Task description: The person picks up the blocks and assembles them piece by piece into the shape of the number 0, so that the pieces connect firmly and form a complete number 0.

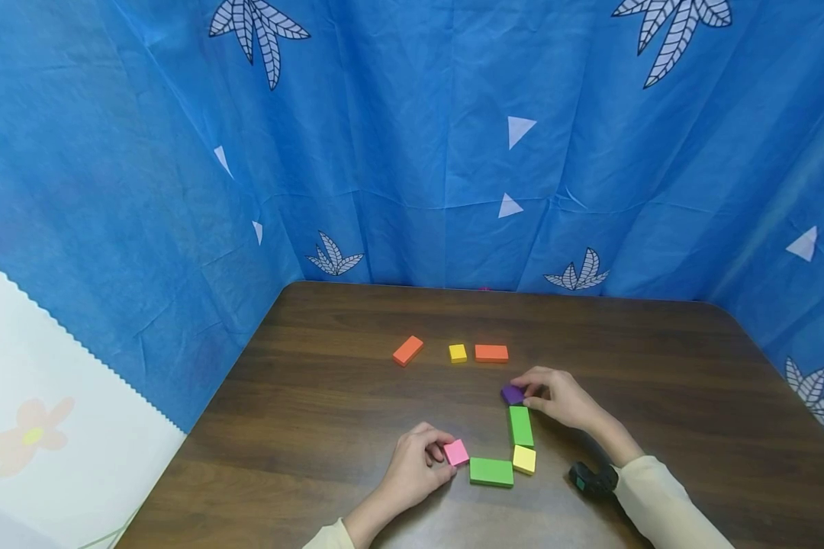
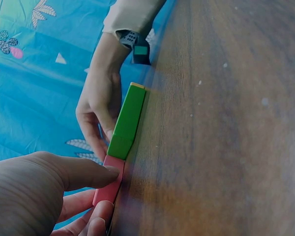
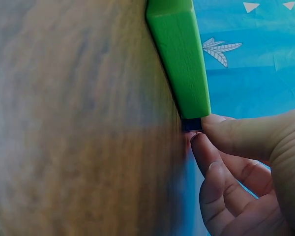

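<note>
The left hand (image 1: pixel 417 465) pinches a pink block (image 1: pixel 456 453) beside the near green block (image 1: pixel 491 473); the right hand (image 1: pixel 559 398) pinches a purple block (image 1: pixel 511 394) by the far green block (image 1: pixel 520 426). This looks like lining up; next probably needs gentle nudges.

i am seeing soft, even light in the head view, the far curtain (image 1: pixel 398 152) showing bright and crisp, the table (image 1: pixel 281 427) looking darker. a pale sheen is spreading over its near side, and a soft shadow is falling by my right sleeve (image 1: pixel 666 503). in both wrist views the table is blurring; in the right one, the purple block (image 3: pixel 192 124) is sitting in dark shade.
</note>
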Motion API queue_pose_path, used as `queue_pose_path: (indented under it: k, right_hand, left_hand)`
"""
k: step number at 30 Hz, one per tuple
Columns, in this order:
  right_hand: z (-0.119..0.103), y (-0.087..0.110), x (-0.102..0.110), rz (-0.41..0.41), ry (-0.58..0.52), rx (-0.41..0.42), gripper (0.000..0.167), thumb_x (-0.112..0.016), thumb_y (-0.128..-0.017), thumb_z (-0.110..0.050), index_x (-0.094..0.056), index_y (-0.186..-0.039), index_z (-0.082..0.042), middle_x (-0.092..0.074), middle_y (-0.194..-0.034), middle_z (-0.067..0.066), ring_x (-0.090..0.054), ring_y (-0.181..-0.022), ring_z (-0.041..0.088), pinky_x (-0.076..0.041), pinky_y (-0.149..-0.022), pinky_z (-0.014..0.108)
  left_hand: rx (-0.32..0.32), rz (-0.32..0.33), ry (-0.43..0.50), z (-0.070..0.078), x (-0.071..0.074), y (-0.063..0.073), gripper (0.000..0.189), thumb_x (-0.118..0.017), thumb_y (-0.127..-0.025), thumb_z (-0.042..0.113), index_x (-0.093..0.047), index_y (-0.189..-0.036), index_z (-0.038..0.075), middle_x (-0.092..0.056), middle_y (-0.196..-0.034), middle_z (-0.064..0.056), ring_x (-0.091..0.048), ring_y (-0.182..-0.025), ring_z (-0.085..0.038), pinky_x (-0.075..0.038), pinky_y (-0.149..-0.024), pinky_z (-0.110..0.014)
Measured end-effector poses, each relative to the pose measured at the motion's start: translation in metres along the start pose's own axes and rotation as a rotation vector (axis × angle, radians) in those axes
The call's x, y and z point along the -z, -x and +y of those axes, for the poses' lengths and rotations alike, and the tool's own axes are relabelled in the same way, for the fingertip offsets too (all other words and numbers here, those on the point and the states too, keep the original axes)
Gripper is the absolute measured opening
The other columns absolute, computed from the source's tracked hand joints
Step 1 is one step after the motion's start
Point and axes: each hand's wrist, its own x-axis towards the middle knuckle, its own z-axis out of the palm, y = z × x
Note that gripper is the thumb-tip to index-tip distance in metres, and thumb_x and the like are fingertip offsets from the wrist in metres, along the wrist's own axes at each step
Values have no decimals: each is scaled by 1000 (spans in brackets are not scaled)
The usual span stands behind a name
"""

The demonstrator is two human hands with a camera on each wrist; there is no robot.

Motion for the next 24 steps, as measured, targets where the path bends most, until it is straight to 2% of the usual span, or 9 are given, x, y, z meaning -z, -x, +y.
queue_pose_path:
  k: [5, 10, 15, 19, 22, 24]
  right_hand:
    - [-1, 3, 0, 12, -1, -5, 32, -70, -85, -1, -70, -116, -8, -69, -104, 2, -61, -86, 10, -51, -75, 25]
    - [-1, 11, -1, 80, 7, -16, 32, -69, -88, -6, -68, -120, -8, -68, -111, 4, -61, -88, 10, -52, -78, 28]
    - [-9, 26, -5, 161, 5, -16, 39, -69, -91, -19, -63, -128, -8, -64, -124, 10, -62, -109, 27, -54, -88, 47]
    - [-16, 41, -14, 203, 21, 22, 46, -68, -91, -23, -59, -132, -6, -56, -136, 17, -54, -123, 40, -47, -94, 60]
    - [-21, 52, -23, 211, 28, 44, 51, -69, -91, -24, -55, -136, -6, -50, -142, 19, -48, -128, 45, -44, -93, 66]
    - [-23, 57, -29, 205, 13, 47, 55, -69, -90, -25, -52, -139, -6, -45, -146, 20, -42, -132, 48, -37, -97, 70]
  left_hand:
    - [1, 1, -2, 0, 0, 0, 29, -80, -66, -1, -72, -93, 3, -61, -82, 2, -52, -68, 1, -45, -60, -14]
    - [-2, 1, -4, 1, 0, 0, 29, -80, -66, -1, -73, -94, 3, -61, -82, 2, -52, -68, 2, -45, -60, -14]
    - [1, 0, -6, 2, 0, 1, 29, -80, -66, -1, -73, -94, 4, -61, -82, 2, -52, -68, 2, -45, -60, -14]
    - [1, -1, -4, 2, -1, 1, 29, -80, -66, -1, -73, -94, 3, -60, -82, 2, -52, -68, 2, -45, -60, -14]
    - [1, 1, -4, 2, -2, 1, 30, -80, -66, -1, -73, -94, 3, -60, -81, 2, -52, -68, 2, -45, -60, -14]
    - [0, 5, -5, 2, -2, 1, 30, -80, -66, -2, -73, -94, 3, -60, -81, 2, -53, -68, 1, -46, -60, -15]
